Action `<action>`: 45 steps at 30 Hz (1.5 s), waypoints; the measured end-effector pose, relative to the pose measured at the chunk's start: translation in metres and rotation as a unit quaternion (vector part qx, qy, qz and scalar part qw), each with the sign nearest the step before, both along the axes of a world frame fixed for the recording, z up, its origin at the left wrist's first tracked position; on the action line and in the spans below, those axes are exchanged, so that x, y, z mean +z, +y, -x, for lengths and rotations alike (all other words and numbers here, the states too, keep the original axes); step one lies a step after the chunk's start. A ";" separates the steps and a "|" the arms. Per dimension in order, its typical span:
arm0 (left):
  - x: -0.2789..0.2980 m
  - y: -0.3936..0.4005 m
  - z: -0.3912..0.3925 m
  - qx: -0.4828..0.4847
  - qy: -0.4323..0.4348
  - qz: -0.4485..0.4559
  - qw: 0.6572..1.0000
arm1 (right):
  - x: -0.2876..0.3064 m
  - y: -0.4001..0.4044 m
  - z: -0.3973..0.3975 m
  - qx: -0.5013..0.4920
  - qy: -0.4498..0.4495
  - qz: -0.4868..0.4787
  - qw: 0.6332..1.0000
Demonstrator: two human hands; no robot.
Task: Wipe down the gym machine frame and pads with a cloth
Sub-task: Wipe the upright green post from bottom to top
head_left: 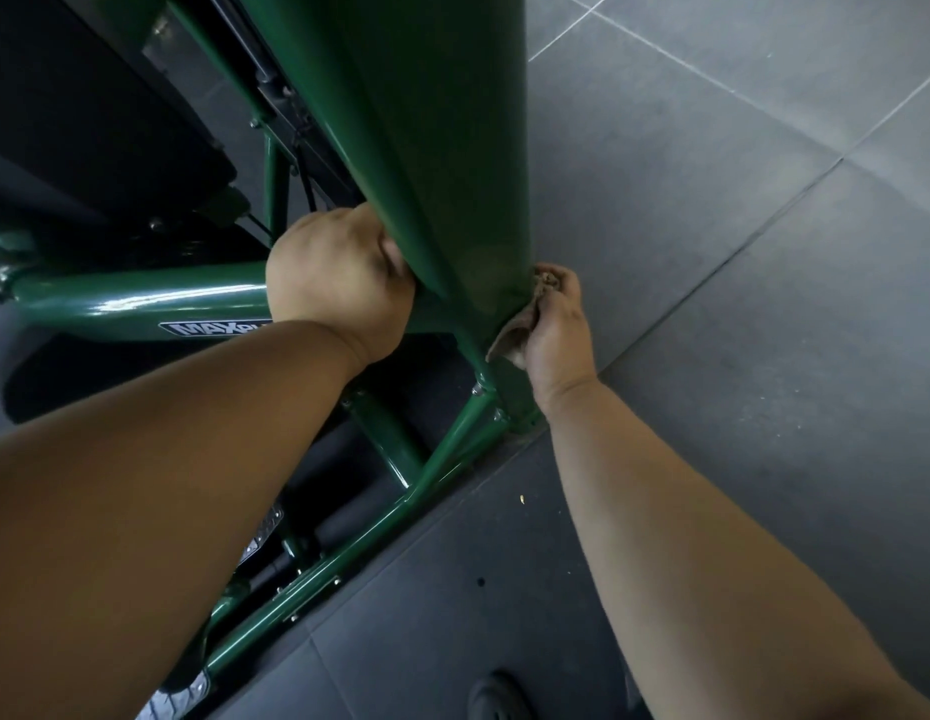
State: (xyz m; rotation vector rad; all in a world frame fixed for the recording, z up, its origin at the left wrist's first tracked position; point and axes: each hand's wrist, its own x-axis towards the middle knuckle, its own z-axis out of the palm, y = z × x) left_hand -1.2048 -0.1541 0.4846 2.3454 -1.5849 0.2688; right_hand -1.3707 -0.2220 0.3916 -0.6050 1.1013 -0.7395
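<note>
A thick green upright post [426, 122] of the gym machine frame runs down the middle of the view to a bolted base near the floor. My left hand [338, 283] grips the post from its left side, fingers curled round it. My right hand [554, 330] holds a small brown cloth [520, 330] pressed against the post's lower right side. Most of the cloth is hidden under my palm. A horizontal green tube [141, 304] with a white logo plate joins the post on the left.
Black machine parts and pads [89, 137] fill the upper left. A diagonal green base rail [348, 553] runs to the lower left along the floor. Grey floor tiles [738, 252] spread to the right. A dark shoe tip [496, 698] shows at the bottom edge.
</note>
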 end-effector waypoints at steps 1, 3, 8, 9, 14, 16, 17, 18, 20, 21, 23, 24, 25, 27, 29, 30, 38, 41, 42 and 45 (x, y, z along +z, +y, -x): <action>0.000 0.000 0.000 0.002 0.000 -0.002 1.000 | 0.001 0.008 -0.001 -0.003 0.011 0.017 1.000; 0.000 -0.001 -0.001 0.003 0.002 -0.001 1.000 | -0.003 0.029 -0.006 0.013 0.048 0.081 0.995; 0.000 0.000 -0.002 -0.002 -0.001 0.000 1.000 | 0.044 0.082 -0.013 -0.001 0.093 0.199 0.976; 0.000 0.000 -0.002 0.000 -0.001 -0.005 1.000 | 0.051 0.088 -0.013 -0.014 0.099 0.215 0.971; -0.003 -0.002 -0.005 0.004 -0.012 -0.022 1.000 | 0.045 0.083 -0.018 -0.003 0.198 0.289 0.937; -0.005 -0.002 -0.007 0.001 -0.016 -0.023 1.000 | 0.036 0.076 -0.010 0.031 0.211 0.277 0.937; -0.006 -0.003 -0.007 0.000 -0.018 -0.022 1.000 | 0.034 0.072 -0.006 0.043 0.215 0.272 0.937; -0.007 -0.003 -0.008 0.000 -0.020 -0.022 1.000 | 0.037 0.067 -0.002 0.048 0.218 0.275 0.935; -0.008 -0.003 -0.009 -0.004 -0.023 -0.020 1.000 | 0.052 0.059 0.002 0.043 0.224 0.305 0.924; -0.008 -0.003 -0.009 -0.006 -0.023 -0.019 1.000 | 0.062 0.055 0.002 0.033 0.229 0.329 0.915; -0.008 -0.005 -0.010 -0.006 -0.021 -0.021 1.000 | 0.082 0.048 0.001 0.005 0.230 0.390 0.892; -0.008 -0.005 -0.010 -0.003 -0.017 -0.021 1.000 | 0.089 0.046 0.001 -0.007 0.225 0.421 0.879; -0.008 -0.006 -0.011 -0.001 -0.011 -0.021 1.000 | 0.095 0.044 0.002 -0.014 0.221 0.448 0.866; -0.009 -0.006 -0.012 0.001 -0.007 -0.023 1.000 | 0.099 0.040 0.002 -0.016 0.227 0.475 0.850; -0.009 -0.006 -0.011 -0.003 -0.008 -0.024 1.000 | 0.096 0.041 0.003 -0.011 0.240 0.461 0.854; -0.009 -0.005 -0.011 -0.005 -0.009 -0.026 1.000 | 0.092 0.042 0.003 -0.001 0.243 0.436 0.866; -0.001 -0.003 -0.007 -0.002 0.002 -0.036 0.999 | 0.102 0.047 0.007 0.044 0.252 0.380 0.889; 0.003 -0.003 -0.006 -0.009 0.017 -0.047 0.999 | 0.127 0.047 0.003 0.020 0.248 0.377 0.892; 0.004 -0.003 -0.005 -0.010 0.027 -0.056 0.998 | 0.134 0.048 0.005 0.018 0.254 0.369 0.894; 0.008 0.001 0.000 0.024 0.071 -0.060 0.995 | 0.145 0.055 0.011 0.024 0.280 0.315 0.907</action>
